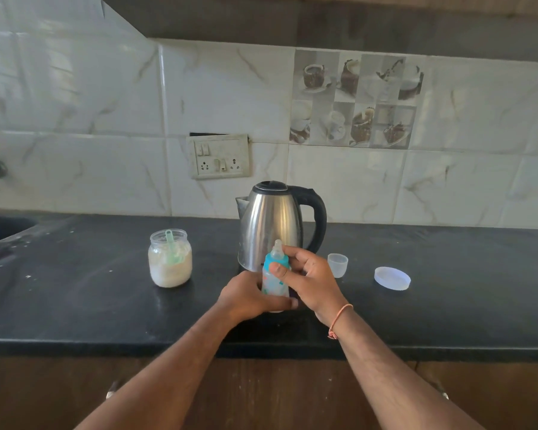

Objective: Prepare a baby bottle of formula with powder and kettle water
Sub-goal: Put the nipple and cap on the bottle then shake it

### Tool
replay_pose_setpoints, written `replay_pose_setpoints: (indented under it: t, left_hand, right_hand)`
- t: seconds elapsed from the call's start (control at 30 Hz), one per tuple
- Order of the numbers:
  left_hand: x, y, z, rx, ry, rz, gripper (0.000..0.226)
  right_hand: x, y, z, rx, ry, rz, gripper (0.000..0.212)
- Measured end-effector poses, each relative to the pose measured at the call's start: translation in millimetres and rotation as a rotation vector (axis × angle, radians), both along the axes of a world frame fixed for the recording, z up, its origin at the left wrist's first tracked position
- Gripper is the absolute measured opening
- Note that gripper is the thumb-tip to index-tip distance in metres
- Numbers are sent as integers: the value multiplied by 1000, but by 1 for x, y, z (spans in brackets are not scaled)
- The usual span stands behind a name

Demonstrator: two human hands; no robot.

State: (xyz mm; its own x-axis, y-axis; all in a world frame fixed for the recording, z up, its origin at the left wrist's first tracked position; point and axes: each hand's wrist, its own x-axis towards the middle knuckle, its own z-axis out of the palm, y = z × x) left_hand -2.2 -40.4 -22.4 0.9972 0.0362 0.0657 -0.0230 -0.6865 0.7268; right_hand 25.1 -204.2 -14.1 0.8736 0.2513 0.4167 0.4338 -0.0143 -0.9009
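Gripping the lower body of the baby bottle (274, 282), the left hand (249, 296) curls its fingers round it from the left, with one fingertip showing past the bottle's base on the right. The right hand (311, 280) pinches the bottle's teal collar (275, 261), thumb on the near side and fingers wrapped behind, just below the clear teat (278, 245). The bottle stands upright between both hands, over the dark counter (75, 305). Directly behind the hands sits the steel kettle (269, 221), handle to the right. Left of the left hand, well apart, stands the powder jar (170, 259) with a green scoop (171, 246) inside. Right of the right hand are a small clear cap (338, 264) and, further off, a pale round lid (392, 278). The bottle carries coloured prints; no writing can be read.
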Motion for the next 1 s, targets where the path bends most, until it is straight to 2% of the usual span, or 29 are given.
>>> replay_pose_setpoints:
  t: [0.13, 0.3, 0.4, 0.5, 0.57, 0.73, 0.87, 1.0]
  left_hand:
    - [0, 6, -4, -4, -33, 4, 53]
    - [2, 0, -8, 23, -56, 91, 44]
    - [1, -2, -9, 46, -66, 133, 37]
    - [-2, -3, -9, 84, -88, 123, 38]
    - [-3, -2, -8, 75, -93, 99, 41]
    - [0, 4, -8, 5, -59, -5, 56]
    - [4, 22, -9, -40, 25, -133, 77]
    - [5, 32, -7, -25, 42, -215, 61]
  right_hand:
    - [-1, -2, -1, 5, 13, 28, 35]
    - [-3, 9, -12, 60, -18, -89, 37]
    - [-6, 17, -18, 66, -67, -187, 45]
    - [-10, 18, -16, 28, -113, -243, 45]
    - [-11, 14, -13, -5, -92, -238, 51]
    - [-6, -22, -18, -125, 12, -104, 87]
    - [9, -64, -17, -188, -3, -263, 78]
    - [32, -86, -20, -223, 30, -439, 75]
